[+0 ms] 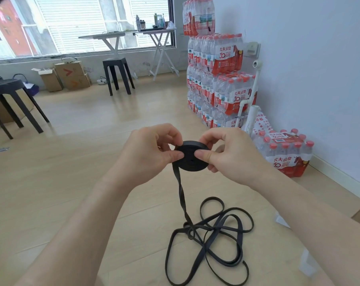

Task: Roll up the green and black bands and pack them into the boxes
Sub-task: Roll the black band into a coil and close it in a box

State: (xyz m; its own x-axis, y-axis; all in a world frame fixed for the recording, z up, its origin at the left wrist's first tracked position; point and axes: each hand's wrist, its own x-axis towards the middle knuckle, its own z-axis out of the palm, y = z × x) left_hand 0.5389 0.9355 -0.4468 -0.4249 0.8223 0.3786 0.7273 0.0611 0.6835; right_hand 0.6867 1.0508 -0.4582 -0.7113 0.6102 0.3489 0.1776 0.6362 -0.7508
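Above the floor (51,182) — left hand (146,153); right hand (228,155) — both pinch black band (192,159) roll | tail loose.

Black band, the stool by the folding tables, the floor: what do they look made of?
Black band: thin flat matte strap, probably rubber or elastic webbing; it twists and flops in limp loops. Stool: likely moulded black plastic, matte, one-piece look. Floor: pale wood-look planks, maybe laminate; seams and soft sheen show.

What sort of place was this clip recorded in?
Likely a sparsely furnished room used as storage or workspace: stacked packs of bottled water against the wall, cardboard boxes under the window, and folding tables.
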